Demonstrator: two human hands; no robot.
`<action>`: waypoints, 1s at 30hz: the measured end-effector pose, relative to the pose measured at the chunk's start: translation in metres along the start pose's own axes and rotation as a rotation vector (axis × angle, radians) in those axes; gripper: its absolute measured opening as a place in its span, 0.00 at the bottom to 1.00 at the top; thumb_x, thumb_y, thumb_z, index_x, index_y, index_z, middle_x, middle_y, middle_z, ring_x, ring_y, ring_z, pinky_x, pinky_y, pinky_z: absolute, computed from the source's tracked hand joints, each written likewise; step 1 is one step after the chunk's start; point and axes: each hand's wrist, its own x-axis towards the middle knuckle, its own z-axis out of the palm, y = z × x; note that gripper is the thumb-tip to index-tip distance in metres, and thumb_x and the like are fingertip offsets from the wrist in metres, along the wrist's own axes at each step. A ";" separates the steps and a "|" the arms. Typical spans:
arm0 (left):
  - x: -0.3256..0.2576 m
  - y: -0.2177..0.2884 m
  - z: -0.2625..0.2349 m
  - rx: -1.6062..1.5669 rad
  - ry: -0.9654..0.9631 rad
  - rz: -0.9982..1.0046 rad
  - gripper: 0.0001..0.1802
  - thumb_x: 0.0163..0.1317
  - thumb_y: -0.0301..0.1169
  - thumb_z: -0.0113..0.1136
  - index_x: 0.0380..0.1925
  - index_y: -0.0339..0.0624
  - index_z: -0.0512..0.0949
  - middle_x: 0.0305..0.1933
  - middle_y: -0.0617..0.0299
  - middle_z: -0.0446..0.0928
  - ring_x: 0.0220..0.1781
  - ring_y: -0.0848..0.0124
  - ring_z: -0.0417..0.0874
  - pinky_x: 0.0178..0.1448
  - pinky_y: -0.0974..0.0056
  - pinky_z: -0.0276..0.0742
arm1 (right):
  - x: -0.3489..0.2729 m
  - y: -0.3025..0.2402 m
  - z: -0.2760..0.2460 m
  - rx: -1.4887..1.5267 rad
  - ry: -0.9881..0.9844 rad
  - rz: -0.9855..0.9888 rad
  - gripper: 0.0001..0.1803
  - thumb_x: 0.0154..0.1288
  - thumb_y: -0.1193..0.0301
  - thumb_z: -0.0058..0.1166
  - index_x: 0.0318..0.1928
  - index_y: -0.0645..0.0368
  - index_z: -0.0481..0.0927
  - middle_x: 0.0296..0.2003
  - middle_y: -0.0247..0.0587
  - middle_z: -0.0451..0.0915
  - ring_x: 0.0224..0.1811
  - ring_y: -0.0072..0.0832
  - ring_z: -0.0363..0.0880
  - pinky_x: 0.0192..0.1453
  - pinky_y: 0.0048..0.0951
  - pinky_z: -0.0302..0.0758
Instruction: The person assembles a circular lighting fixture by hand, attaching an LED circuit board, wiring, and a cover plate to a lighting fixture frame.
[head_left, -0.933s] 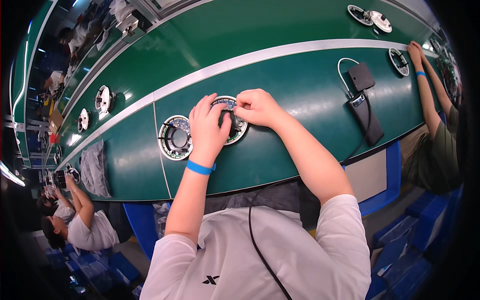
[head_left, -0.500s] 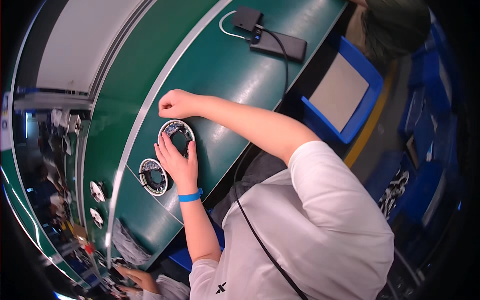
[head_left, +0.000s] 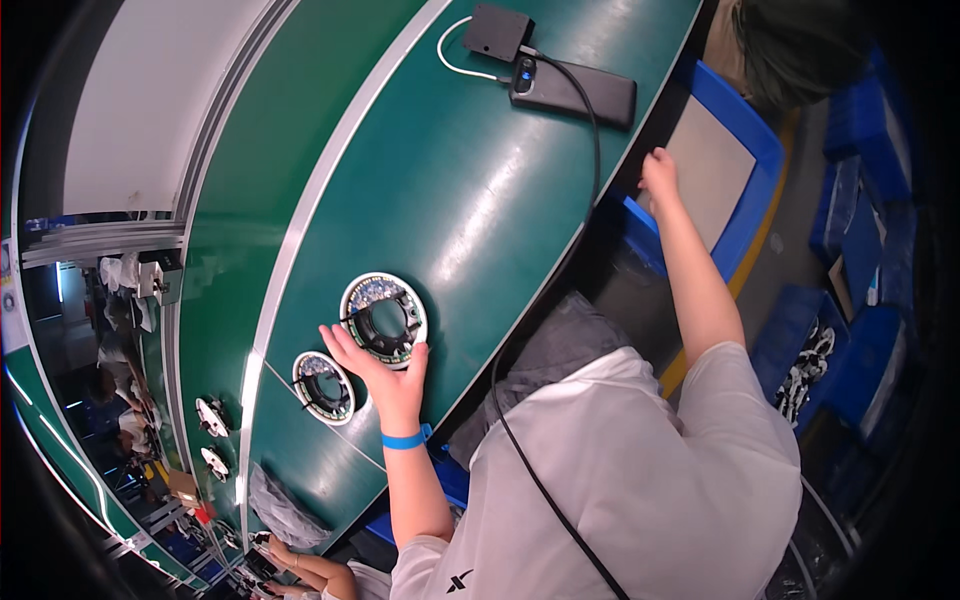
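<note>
Her left hand (head_left: 385, 375) lies open, fingers spread along the rim of a round ring-shaped assembly (head_left: 384, 319) on the green counter (head_left: 470, 200). A second ring assembly (head_left: 323, 387) sits at its eight o'clock. The right hand (head_left: 658, 170) hangs loosely open over a blue bin (head_left: 745, 210), off the counter's edge.

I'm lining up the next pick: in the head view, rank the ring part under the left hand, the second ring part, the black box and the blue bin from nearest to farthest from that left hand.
1. Ring part: touching the left hand, on the green belt.
2. Second ring part: just beside it, down the belt.
3. Blue bin: off the belt's edge, by the right hand.
4. Black box: far up the belt.
</note>
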 end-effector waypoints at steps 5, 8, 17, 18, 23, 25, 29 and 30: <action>-0.001 -0.006 0.002 -0.008 -0.034 -0.030 0.67 0.46 0.40 0.78 0.79 0.32 0.45 0.84 0.34 0.37 0.85 0.39 0.42 0.84 0.43 0.47 | 0.011 0.013 0.051 -0.108 -0.260 -0.017 0.30 0.69 0.59 0.59 0.67 0.60 0.76 0.54 0.54 0.82 0.57 0.42 0.80 0.62 0.42 0.76; -0.002 -0.006 0.009 -0.163 0.015 -0.149 0.74 0.43 0.47 0.80 0.80 0.34 0.39 0.83 0.38 0.39 0.83 0.41 0.50 0.84 0.44 0.50 | 0.038 -0.034 0.149 -0.263 -0.252 -0.071 0.31 0.70 0.57 0.59 0.68 0.59 0.75 0.57 0.55 0.80 0.60 0.44 0.78 0.64 0.43 0.74; 0.001 -0.011 0.006 -0.077 0.046 -0.147 0.75 0.46 0.62 0.77 0.80 0.34 0.41 0.83 0.41 0.42 0.84 0.46 0.49 0.85 0.44 0.48 | 0.095 -0.004 0.101 -0.811 -0.217 -0.234 0.34 0.70 0.53 0.57 0.71 0.57 0.72 0.64 0.59 0.75 0.68 0.50 0.72 0.71 0.48 0.69; 0.001 -0.011 0.007 -0.040 0.027 -0.131 0.75 0.46 0.63 0.76 0.80 0.34 0.41 0.83 0.40 0.43 0.84 0.45 0.49 0.85 0.44 0.48 | 0.097 0.002 0.094 -0.870 -0.194 -0.253 0.34 0.70 0.53 0.56 0.71 0.57 0.72 0.65 0.60 0.74 0.69 0.51 0.71 0.72 0.49 0.68; 0.002 -0.015 0.006 -0.018 0.032 -0.091 0.71 0.45 0.58 0.79 0.80 0.35 0.48 0.82 0.33 0.46 0.83 0.38 0.49 0.82 0.40 0.51 | 0.163 0.031 -0.033 -1.162 -0.063 -0.364 0.36 0.71 0.51 0.55 0.73 0.56 0.71 0.69 0.62 0.71 0.73 0.54 0.68 0.76 0.51 0.65; 0.004 -0.015 0.005 -0.003 0.022 -0.095 0.71 0.44 0.55 0.79 0.80 0.36 0.47 0.82 0.34 0.45 0.83 0.38 0.49 0.82 0.40 0.51 | 0.160 0.041 -0.059 -1.235 0.055 -0.296 0.39 0.72 0.47 0.52 0.76 0.54 0.66 0.74 0.61 0.65 0.77 0.55 0.61 0.80 0.51 0.59; 0.006 -0.010 0.005 -0.041 0.017 -0.070 0.69 0.45 0.48 0.80 0.79 0.34 0.47 0.82 0.32 0.43 0.83 0.36 0.47 0.83 0.39 0.50 | 0.085 0.094 -0.152 -1.213 0.318 -0.107 0.45 0.70 0.43 0.51 0.72 0.69 0.66 0.71 0.72 0.65 0.75 0.62 0.62 0.80 0.51 0.59; 0.006 -0.011 0.005 -0.053 0.014 -0.077 0.69 0.44 0.47 0.81 0.79 0.34 0.47 0.82 0.32 0.43 0.83 0.36 0.47 0.83 0.39 0.50 | 0.089 0.112 -0.177 -1.192 0.360 -0.046 0.47 0.68 0.43 0.54 0.70 0.73 0.67 0.69 0.74 0.67 0.75 0.63 0.62 0.80 0.50 0.60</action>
